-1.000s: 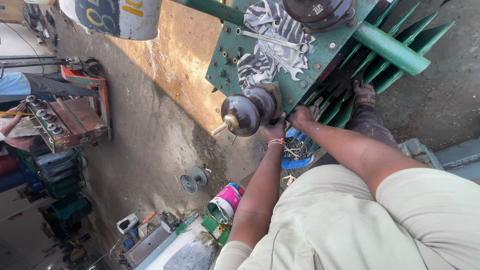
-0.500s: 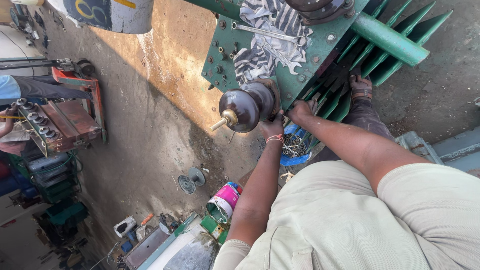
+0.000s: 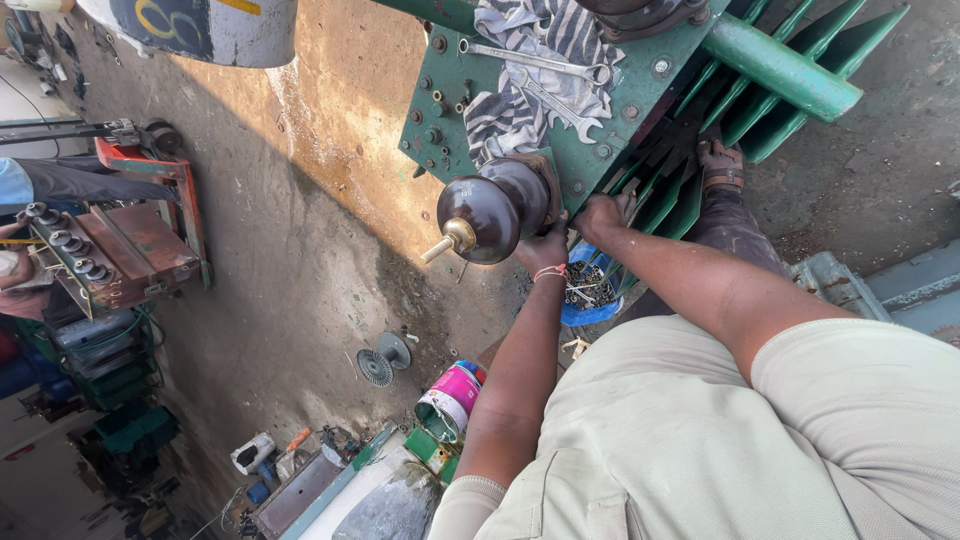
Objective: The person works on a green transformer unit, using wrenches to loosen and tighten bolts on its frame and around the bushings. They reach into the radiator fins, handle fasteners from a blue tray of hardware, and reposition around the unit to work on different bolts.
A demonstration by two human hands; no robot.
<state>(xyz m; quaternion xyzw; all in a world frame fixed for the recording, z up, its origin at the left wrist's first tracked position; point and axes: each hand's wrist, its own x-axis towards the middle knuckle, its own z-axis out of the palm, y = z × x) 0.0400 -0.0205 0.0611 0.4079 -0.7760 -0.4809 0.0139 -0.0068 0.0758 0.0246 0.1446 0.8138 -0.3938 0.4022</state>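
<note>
Wearing a pale beige short-sleeved shirt (image 3: 700, 450), loose and creased, its sleeves ending above the elbows with stitched hems. Wearing a thin band (image 3: 549, 272) of orange and white just behind the left hand (image 3: 545, 250), circling the wrist. Leaving both forearms bare down to the left hand and the right hand (image 3: 600, 215). Wearing dark trousers (image 3: 730, 235) beyond the right hand, and a brown strapped sandal (image 3: 720, 165) further out past it.

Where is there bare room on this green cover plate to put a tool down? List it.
Bare green plate lies right of the striped cloth, up to the green pipe. The cloth carries two spanners. The lower edge is crowded: brown insulator, left hand, right hand.
</note>
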